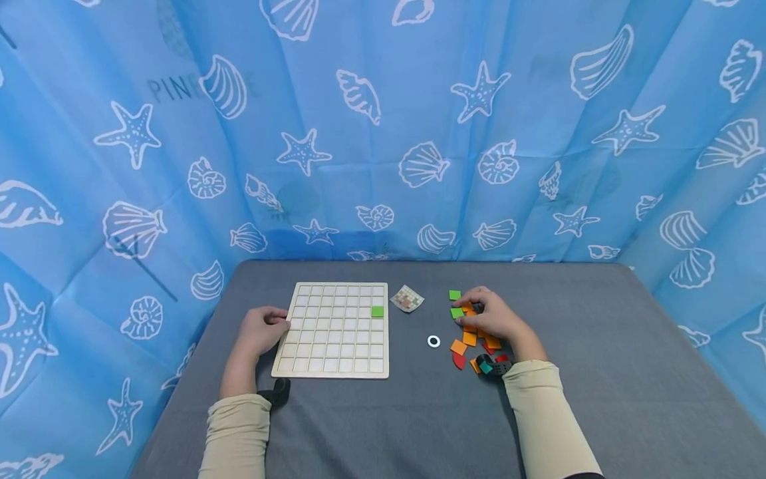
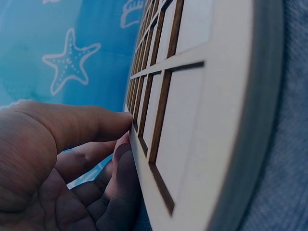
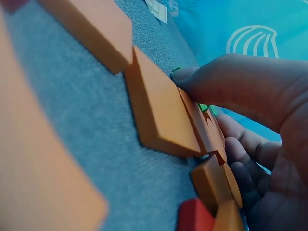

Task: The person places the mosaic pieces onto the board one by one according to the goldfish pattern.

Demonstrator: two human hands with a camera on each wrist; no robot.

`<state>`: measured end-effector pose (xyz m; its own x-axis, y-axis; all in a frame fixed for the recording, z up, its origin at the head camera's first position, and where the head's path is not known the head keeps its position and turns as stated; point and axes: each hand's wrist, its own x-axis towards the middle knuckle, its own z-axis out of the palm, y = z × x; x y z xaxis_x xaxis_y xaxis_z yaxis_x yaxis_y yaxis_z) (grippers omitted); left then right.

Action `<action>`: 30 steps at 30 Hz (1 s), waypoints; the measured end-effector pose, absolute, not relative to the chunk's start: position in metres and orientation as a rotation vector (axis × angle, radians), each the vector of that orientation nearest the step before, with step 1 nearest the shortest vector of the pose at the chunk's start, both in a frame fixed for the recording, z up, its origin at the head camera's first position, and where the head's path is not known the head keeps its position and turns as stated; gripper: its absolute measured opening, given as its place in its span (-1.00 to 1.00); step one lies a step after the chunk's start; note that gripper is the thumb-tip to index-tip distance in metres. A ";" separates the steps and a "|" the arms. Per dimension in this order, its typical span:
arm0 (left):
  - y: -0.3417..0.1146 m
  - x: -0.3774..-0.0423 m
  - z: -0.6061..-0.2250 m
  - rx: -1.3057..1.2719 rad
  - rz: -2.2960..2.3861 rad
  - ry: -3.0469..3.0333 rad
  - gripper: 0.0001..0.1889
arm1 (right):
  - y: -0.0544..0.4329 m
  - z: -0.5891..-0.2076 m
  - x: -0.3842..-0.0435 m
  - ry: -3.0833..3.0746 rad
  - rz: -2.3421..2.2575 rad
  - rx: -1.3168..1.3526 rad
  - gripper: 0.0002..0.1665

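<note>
A pale wooden grid board (image 1: pixel 338 340) lies flat on the grey cloth, with one green square tile (image 1: pixel 378 311) in a cell near its right side. My left hand (image 1: pixel 261 332) pinches the board's left edge, the thumb on the rim in the left wrist view. On the right, a loose green square tile (image 1: pixel 457 313) is between the thumb and fingers of my right hand (image 1: pixel 495 319). Orange tiles (image 1: pixel 469 338) lie beneath and beside that hand, which partly hides them. Another green tile (image 1: pixel 455 295) lies just beyond the fingertips.
A small patterned card (image 1: pixel 407 299) lies right of the board, and a white ring (image 1: pixel 433 341) is nearer me. Red pieces (image 1: pixel 459 360) lie among the orange ones by my right wrist. Behind the table hangs a blue shell-print curtain (image 1: pixel 383 133).
</note>
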<state>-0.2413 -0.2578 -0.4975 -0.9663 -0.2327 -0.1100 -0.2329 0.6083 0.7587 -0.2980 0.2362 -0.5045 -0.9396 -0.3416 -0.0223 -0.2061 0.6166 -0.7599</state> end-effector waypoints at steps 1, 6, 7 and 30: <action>-0.258 -0.241 -0.498 -0.412 1.330 2.814 -0.69 | 0.236 -0.504 -0.298 2.674 -1.222 -0.459 -0.65; -0.258 -0.240 -0.498 -0.414 1.333 2.817 -0.69 | 0.236 -0.503 -0.299 2.666 -1.242 -0.458 -0.66; -0.258 -0.240 -0.498 -0.407 1.334 2.822 -0.69 | 0.236 -0.503 -0.300 2.665 -1.246 -0.457 -0.67; -0.260 -0.241 -0.498 -0.387 1.334 2.825 -0.70 | 0.237 -0.505 -0.300 2.732 -1.299 -0.421 -0.67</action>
